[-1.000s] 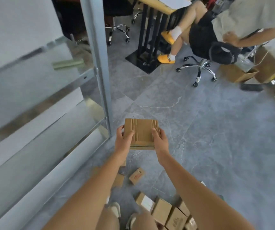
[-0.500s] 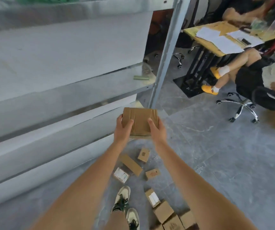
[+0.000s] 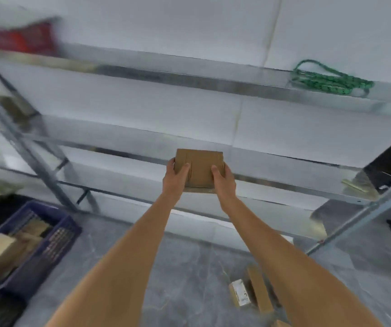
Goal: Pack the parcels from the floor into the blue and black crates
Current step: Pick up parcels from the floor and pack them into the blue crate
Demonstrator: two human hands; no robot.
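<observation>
Fingers of the left hand (image 3: 174,179) and right hand (image 3: 222,181) clasp a cardboard parcel (image 3: 199,169) before the metal shelving (image 3: 189,79). The blue crate (image 3: 55,234), lower left, holds parcels.

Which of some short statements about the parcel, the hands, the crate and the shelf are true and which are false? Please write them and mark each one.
1. Both hands hold one brown parcel, the left hand on its left side, the right hand on its right. True.
2. The blue crate is empty. False: it already holds brown parcels.
3. The blue crate stands to the left of the arms. True.
4. A green rope lies on the floor. False: it lies on an upper shelf, at the right.
5. No parcels are left on the floor. False: some parcels on the floor show beside the right forearm.
</observation>
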